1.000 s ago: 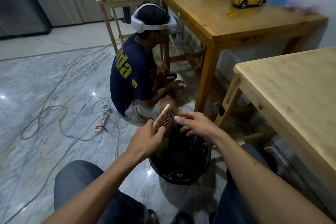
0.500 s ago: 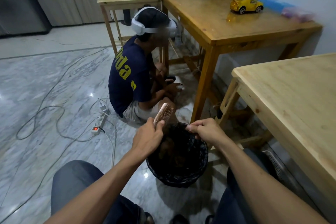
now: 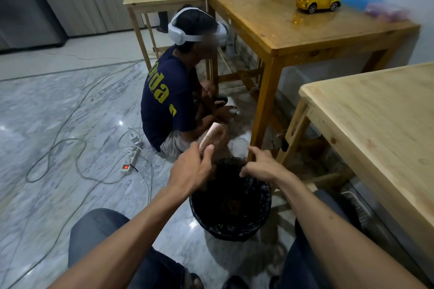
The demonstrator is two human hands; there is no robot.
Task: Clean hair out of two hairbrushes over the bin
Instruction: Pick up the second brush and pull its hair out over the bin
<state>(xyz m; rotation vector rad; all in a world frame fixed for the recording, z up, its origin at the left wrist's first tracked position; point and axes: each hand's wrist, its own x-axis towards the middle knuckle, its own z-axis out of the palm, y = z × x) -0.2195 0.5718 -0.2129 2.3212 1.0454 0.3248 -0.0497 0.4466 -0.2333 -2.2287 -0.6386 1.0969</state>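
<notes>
My left hand (image 3: 191, 171) grips a pink paddle hairbrush (image 3: 212, 135) by its handle and holds it upright over the far left rim of the bin, bristles facing right. A black bin (image 3: 260, 216) lined with a dark bag stands on the floor between my knees. My right hand (image 3: 260, 166) hovers over the bin's far rim, palm down, index finger stretched forward, thumb and other fingers drawn together. Whether hair is pinched there I cannot tell. Only one hairbrush is in view.
A person in a navy shirt and white headset (image 3: 173, 98) sits on the floor just beyond the bin. A power strip (image 3: 131, 158) and cables lie on the marble floor at left. Wooden tables (image 3: 380, 119) stand at right and behind, one with a yellow toy car (image 3: 317, 1).
My right hand left the brush head and dropped over the bin's rim, its fingers now loosening. The left hand keeps the brush upright in about the same spot.
</notes>
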